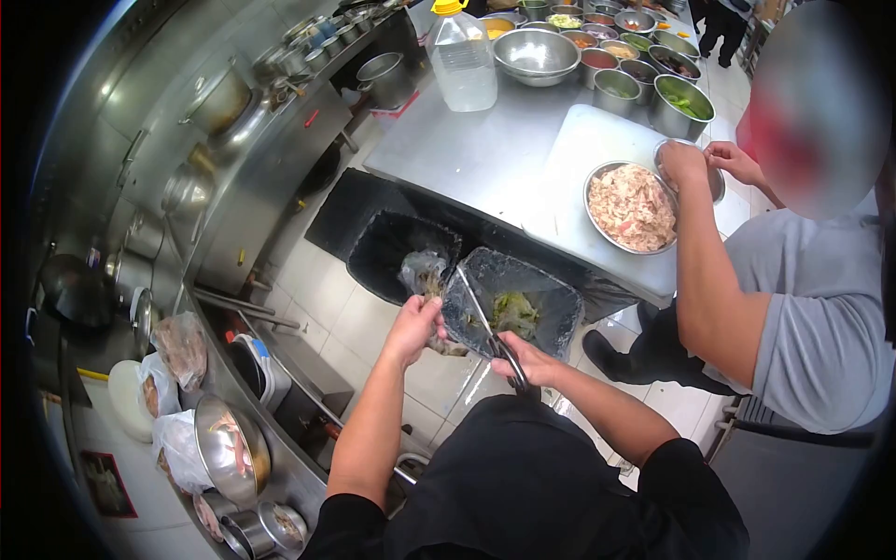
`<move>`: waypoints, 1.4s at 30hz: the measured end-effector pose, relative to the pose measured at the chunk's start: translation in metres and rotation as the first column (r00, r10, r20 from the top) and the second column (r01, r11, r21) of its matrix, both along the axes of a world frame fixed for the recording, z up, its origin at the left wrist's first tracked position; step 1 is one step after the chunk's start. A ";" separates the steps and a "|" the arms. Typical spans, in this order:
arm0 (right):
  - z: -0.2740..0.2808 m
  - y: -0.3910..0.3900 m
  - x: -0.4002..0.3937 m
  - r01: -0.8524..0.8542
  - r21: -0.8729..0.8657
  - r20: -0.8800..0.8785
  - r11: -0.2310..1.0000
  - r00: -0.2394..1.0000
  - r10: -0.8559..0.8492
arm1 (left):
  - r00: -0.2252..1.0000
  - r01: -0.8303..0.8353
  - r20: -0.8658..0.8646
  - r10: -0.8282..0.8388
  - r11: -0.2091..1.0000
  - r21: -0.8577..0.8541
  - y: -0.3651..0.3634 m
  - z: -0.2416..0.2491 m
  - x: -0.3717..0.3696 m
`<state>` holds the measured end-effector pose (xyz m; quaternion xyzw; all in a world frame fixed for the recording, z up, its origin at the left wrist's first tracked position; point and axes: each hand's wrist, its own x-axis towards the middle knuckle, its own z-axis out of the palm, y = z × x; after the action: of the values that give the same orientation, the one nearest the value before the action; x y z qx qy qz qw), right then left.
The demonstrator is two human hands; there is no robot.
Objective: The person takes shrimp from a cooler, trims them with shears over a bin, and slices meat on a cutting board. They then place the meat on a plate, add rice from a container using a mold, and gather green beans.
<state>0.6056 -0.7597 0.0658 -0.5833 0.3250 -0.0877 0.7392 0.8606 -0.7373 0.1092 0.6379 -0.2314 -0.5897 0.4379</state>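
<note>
My left hand is closed in a pinch at the near edge of the left bin. A brownish, wet-looking piece shows just under its fingers; what they hold I cannot tell. Beyond the fingertips is a crumpled clear plastic bag with brown contents, overlapping the bin in this view. My right hand grips scissors by the dark handles, their long metal blades pointing away over the right bin. Both bins are lined in black: the left bin, and the right bin with green leafy scraps inside.
At the right, a person handles a metal bowl beside a bowl of pale shredded meat on a white cutting board. A water jug and several ingredient pots stand behind. A steel counter holds bowls and bags at left.
</note>
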 end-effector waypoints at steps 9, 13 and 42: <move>-0.009 -0.001 -0.002 0.036 0.118 0.034 0.992 0.999 -0.040 | 0.148 0.454 0.919 -0.365 0.851 0.265 -0.004 0.018 -0.001; -0.006 -0.002 -0.006 0.102 0.056 -0.064 0.993 0.993 -0.099 | 0.146 0.480 0.916 -0.372 0.837 0.264 -0.008 0.021 -0.002; 0.054 -0.015 0.081 0.234 -0.453 0.040 0.860 0.969 -0.243 | 0.993 -0.027 0.117 0.023 0.999 0.039 0.080 0.023 -0.039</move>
<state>0.6870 -0.7745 0.1202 -0.6959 0.3720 -0.2464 0.5627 0.8216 -0.6575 0.1323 0.6829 -0.2364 -0.5505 0.4179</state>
